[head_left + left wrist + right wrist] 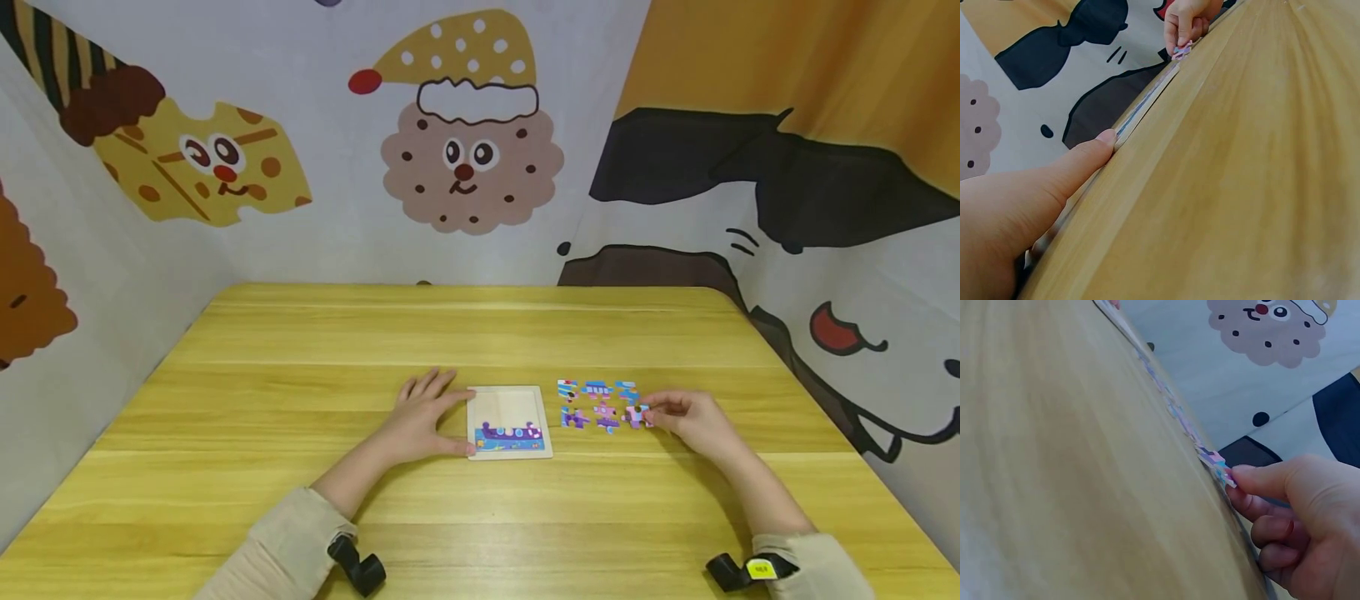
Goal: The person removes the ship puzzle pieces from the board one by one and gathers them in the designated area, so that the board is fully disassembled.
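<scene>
A square puzzle board (pixel 516 410) with a pale frame lies on the table; its lower part is filled with purple and blue pieces, its upper part is bare. My left hand (pixel 423 421) spreads along the board's left side, thumb at the near corner and index finger at the far one. In the left wrist view the thumb (pixel 1088 156) rests on the board's edge. To the right, my right hand (pixel 693 421) pinches a pink and blue puzzle piece (pixel 637 416) between thumb and fingers. The right wrist view shows this puzzle piece (pixel 1217 467) tilted, one edge lifted.
Several loose puzzle pieces (pixel 597 389) lie in two rows between the board and my right hand. The wooden table (pixel 480 517) reaches back to a cartoon-printed curtain (pixel 330 250). A black wrist camera (pixel 358 567) sits on each sleeve.
</scene>
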`<state>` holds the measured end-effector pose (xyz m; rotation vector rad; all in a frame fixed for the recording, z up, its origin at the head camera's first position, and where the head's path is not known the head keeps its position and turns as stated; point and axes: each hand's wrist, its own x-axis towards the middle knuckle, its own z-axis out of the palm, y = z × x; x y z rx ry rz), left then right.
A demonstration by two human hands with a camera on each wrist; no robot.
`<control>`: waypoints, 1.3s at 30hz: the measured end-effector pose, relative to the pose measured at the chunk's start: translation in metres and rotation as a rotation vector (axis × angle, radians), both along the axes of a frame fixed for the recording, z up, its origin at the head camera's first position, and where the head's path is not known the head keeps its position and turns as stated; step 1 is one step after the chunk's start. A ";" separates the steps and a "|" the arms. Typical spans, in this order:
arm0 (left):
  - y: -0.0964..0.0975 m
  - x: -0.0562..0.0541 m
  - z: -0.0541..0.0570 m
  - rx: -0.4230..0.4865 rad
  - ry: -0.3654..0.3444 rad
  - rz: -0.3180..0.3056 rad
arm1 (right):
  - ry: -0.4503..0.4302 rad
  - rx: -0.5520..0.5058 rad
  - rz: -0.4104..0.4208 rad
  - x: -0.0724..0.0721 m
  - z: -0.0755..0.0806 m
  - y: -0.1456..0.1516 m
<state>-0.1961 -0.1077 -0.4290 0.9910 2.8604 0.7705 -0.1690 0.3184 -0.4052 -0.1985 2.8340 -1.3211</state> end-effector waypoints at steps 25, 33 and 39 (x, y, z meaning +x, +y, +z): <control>0.000 0.002 0.001 0.003 0.001 0.001 | 0.072 0.149 -0.012 0.003 0.001 -0.003; 0.000 0.002 0.005 0.020 0.003 -0.006 | 0.154 0.144 -0.044 0.008 0.007 -0.024; 0.000 0.001 0.004 0.002 -0.007 -0.001 | 0.250 0.079 -0.015 0.012 0.004 -0.046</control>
